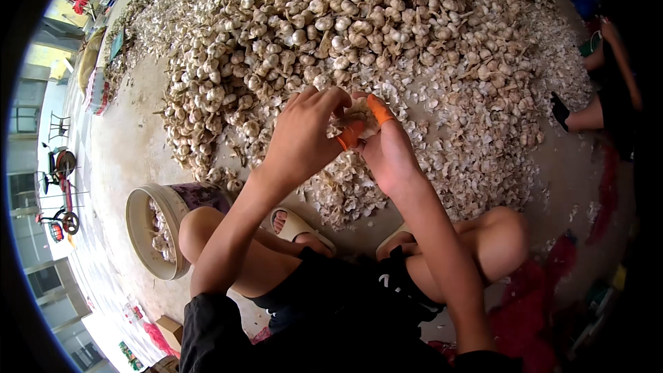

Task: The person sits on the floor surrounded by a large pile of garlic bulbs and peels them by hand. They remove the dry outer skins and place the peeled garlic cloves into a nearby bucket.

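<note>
A garlic bulb (360, 112), partly covered by fingers, is held between both my hands above the garlic heap. My left hand (303, 132) curls over it from the left, an orange finger cot (351, 135) on the thumb. From the right, my right hand (389, 153) supports the bulb, its thumb in another orange finger cot (380, 109). Loose garlic skins (352, 186) lie on the floor beneath my hands. Beyond them spreads a large heap of unpeeled garlic bulbs (331, 20).
By my left knee, a plastic bucket (135, 235) leans on its side with garlic (161, 238) inside. Red mesh sacks (523, 316) lie at right. Another person's foot (575, 120) rests at the heap's right edge. A motorbike (65, 186) stands far left. A cardboard box (169, 331) sits lower left.
</note>
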A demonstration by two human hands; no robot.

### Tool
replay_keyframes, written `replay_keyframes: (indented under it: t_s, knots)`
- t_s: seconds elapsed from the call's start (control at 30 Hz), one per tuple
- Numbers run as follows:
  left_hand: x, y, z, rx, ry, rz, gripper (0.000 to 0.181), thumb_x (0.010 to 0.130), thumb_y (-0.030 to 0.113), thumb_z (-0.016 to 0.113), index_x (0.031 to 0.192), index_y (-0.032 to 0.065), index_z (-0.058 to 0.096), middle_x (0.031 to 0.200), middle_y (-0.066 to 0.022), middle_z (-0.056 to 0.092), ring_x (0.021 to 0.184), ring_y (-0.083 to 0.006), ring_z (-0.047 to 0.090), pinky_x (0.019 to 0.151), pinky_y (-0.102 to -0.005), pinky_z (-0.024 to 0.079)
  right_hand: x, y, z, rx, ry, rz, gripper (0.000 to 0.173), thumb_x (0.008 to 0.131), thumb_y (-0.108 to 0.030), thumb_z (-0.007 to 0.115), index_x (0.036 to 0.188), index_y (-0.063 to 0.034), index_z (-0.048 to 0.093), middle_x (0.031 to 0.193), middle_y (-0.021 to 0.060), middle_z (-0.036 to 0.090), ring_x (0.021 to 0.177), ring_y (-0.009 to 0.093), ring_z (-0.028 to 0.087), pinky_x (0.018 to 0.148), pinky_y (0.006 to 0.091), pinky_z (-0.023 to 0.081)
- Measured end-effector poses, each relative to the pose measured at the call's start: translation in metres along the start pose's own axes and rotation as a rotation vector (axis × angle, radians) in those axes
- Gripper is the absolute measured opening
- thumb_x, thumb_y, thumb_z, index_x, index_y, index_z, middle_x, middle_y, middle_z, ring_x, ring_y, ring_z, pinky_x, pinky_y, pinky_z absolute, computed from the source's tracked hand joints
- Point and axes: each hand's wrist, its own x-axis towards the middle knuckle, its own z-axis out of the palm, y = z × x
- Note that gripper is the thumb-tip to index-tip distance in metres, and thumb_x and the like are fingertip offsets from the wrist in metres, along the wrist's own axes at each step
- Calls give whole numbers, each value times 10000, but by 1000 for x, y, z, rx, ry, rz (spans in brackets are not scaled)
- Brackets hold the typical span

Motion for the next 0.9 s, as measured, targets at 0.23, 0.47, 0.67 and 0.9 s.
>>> replay_keyframes:
  t_s: [0.23,0.47,0.67,0.9]
  knots:
    - [-20,10,10,118,-138,-78,421,942,357,689,1109,25,493,817,-143,693,777,-330,684,729,-447,492,-19,2,8,-215,20,-151,257,1081,-233,480,1275,-125,610,1056,10,643,1006,129,586,950,323,426]
    - [-29,11,6,195,-233,-84,273,959,248,629,1087,37,510,720,-154,674,646,-378,658,584,-485,485,-25,9,16,-381,56,-279,245,1080,-223,506,1261,-107,624,1129,20,640,1074,123,558,996,302,402]
    - [-31,-3,3,119,-180,46,255,987,315,609,965,62,585,730,-136,678,668,-366,658,591,-477,480,-18,5,12,-387,-48,-276,232,1070,-257,526,1190,-90,633,1158,66,670,1110,144,586,975,294,425]
    - [-35,-3,1,24,-246,6,245,981,315,614,973,69,613,731,-157,670,699,-386,656,625,-490,495,-10,7,6,-567,-41,-295,317,1080,-371,501,976,-114,655,871,-53,621,719,18,523,557,190,385]
